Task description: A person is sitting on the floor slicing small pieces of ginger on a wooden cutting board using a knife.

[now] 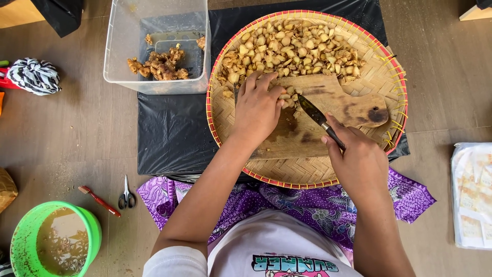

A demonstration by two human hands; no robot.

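Note:
A round woven bamboo tray (376, 77) with a red rim holds a wooden cutting board (328, 95) and a heap of cut ginger pieces (292, 48) along its far side. My left hand (258, 107) lies palm down on the board's left part, its fingertips pressing on ginger pieces at the heap's near edge. My right hand (359, 161) grips the handle of a dark-bladed knife (313, 113), whose blade points up-left toward the left hand's fingers and rests over the board.
A clear plastic tub (123, 51) with whole ginger roots stands at the back left on black plastic sheeting (171, 128). A green bucket of muddy water (54, 241), a red toothbrush (99, 200) and small scissors (126, 195) lie front left. A plastic packet (471, 195) sits right.

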